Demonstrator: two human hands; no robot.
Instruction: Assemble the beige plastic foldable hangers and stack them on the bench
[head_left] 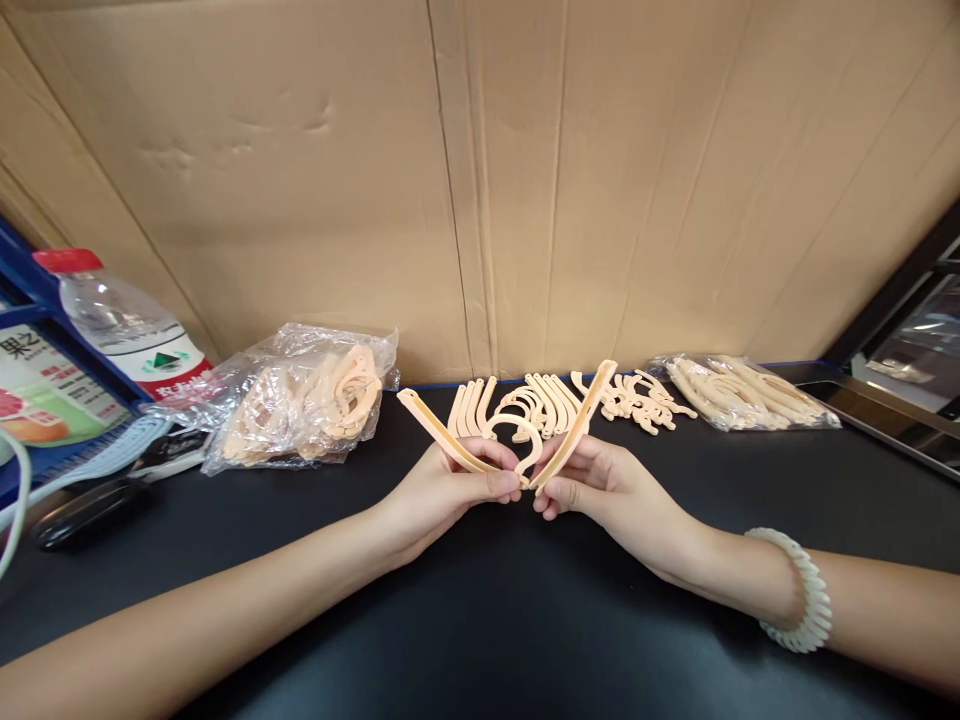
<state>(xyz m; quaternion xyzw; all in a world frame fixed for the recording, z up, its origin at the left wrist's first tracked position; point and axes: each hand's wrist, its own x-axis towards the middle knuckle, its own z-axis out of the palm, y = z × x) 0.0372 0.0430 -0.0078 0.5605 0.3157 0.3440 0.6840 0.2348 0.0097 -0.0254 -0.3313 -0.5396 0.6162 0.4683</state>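
Over the black tabletop, my left hand [461,480] is closed in a pinch on a long beige plastic hanger arm [442,432], which slants up to the left. My right hand [589,475] pinches a second hanger arm [581,425], a hollow channel slanting up to the right. Their lower ends meet between my fingertips, forming a V. A curved beige hook [534,440] rises from that junction, its foot close to my left fingertips. Whether the pieces are joined there I cannot tell.
Behind my hands lie rows of curved beige pieces [555,400] and a pile of small ones [649,400]. Clear bags of parts stand left [300,400] and right [750,392]. A red-capped bottle [127,320] is far left; a cardboard wall [480,180] closes the back.
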